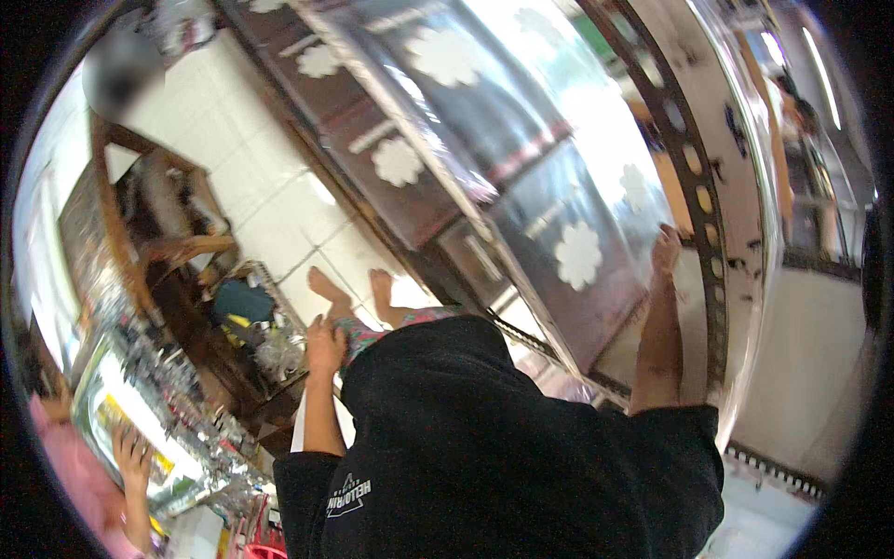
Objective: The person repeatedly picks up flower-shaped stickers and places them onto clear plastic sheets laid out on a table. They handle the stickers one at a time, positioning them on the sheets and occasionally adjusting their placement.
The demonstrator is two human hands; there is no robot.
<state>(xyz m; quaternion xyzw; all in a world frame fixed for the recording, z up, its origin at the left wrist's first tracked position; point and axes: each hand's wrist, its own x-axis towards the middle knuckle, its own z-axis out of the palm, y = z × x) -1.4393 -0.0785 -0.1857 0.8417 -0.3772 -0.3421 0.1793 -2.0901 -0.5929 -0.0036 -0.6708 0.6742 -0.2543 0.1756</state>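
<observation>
My left hand [326,347] hangs beside patterned shorts [352,335], fingers loosely apart and holding nothing I can see. My right arm reaches out to the right. At its end my right hand [665,252] is beside a large glossy panel [549,210] and near a dark strip with a row of oval holes [691,163]. Its fingers look bent together, but blur hides what is between them. White flower shapes [578,256] mark the panel, and a pale metal edge [447,182] runs across it.
On the left, a wooden stand [126,233] and a crate of mixed items [250,312] border the tiled floor [265,200]. Another person's hand [132,456], below a pink sleeve, is over a white-framed tray [107,377]. A pink basket [265,552] is low on the left.
</observation>
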